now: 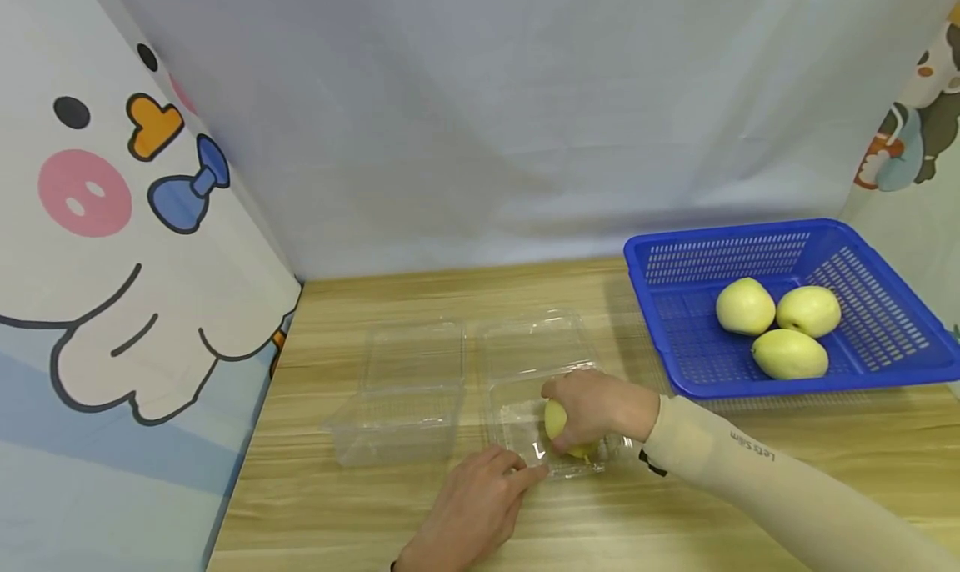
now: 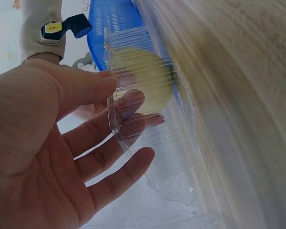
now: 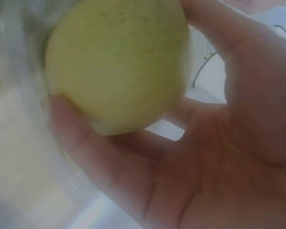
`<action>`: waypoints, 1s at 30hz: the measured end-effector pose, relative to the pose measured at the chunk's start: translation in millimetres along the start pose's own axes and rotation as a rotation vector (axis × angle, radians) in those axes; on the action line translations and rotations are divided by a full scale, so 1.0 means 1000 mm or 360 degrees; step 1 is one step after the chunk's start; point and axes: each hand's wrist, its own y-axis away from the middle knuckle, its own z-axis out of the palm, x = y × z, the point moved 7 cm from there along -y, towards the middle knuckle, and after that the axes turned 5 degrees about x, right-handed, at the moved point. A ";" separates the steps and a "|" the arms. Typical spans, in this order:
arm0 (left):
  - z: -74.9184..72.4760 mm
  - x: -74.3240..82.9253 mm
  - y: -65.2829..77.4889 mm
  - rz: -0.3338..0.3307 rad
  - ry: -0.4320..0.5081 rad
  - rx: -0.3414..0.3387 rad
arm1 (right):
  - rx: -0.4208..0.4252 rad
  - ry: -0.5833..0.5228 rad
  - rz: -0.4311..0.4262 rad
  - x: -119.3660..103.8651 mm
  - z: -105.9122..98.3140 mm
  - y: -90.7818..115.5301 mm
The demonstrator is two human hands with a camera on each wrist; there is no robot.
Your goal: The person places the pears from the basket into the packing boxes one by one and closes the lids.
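My right hand (image 1: 600,405) grips a pale yellow-green pear (image 1: 556,419) inside a clear plastic clamshell box (image 1: 517,439) with its lid laid back. In the right wrist view, fingers curl round the speckled pear (image 3: 119,67), close to the clear plastic. My left hand (image 1: 480,501) is at the box's near edge. The left wrist view shows its thumb and forefinger pinching the rim of the clamshell box (image 2: 174,148), the other fingers spread along the wall. Through that ribbed wall the pear (image 2: 145,78) shows.
A second clear clamshell box (image 1: 397,439), lid open, stands to the left. At the right, a blue plastic basket (image 1: 682,363) holds three more pears (image 1: 745,307). Behind the wooden table (image 1: 300,505) hangs a pale cloth (image 1: 487,138); a cartoon-printed panel (image 1: 150,305) borders the left.
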 end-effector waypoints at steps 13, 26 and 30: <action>0.003 0.002 -0.004 0.0014 0.0030 -0.0019 | -0.0056 0.0017 -0.0036 -0.002 -0.058 -0.001; 0.001 0.003 0.000 0.0036 -0.0045 0.0109 | 0.0154 -0.0045 -0.0004 0.016 -0.147 0.014; 0.000 0.003 0.001 0.0027 -0.0049 0.0122 | 0.0201 -0.0030 0.0021 0.026 -0.171 0.019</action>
